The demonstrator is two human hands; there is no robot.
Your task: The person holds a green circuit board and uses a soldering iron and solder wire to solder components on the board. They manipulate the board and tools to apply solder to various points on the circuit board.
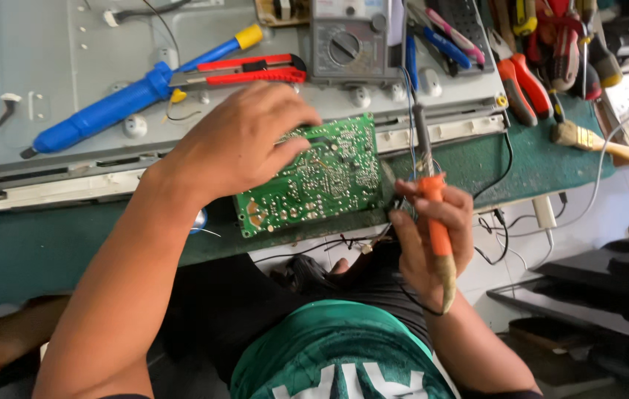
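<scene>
The left hand (237, 144) grips the top edge of a green circuit board (313, 177), fingers curled over it, holding the board tilted with its solder side up at the near edge of the green bench mat (477, 166). The right hand (429, 236) is closed around the orange handle of a soldering iron (433, 214), whose dark tip points up and away just beside the board's right edge; whether the tip touches the board cannot be told.

No open container shows here — the tools lie loose. Behind the board sits a large grey metal panel (48, 59), and on it a blue desoldering pump (107, 109) with a yellow end, a red utility knife (248, 70) just beside it, and a grey multimeter (350, 44) with 1 round dial. To the right lies a heap of pliers and screwdrivers (551, 52) with red, blue and yellow grips — well apart from the hands. A small brush (599, 142) with a wooden handle rests on the mat's right end. Thin blue wires (408, 111) run down from the multimeter past the iron. The multimeter's face is too blurred to describe.
</scene>
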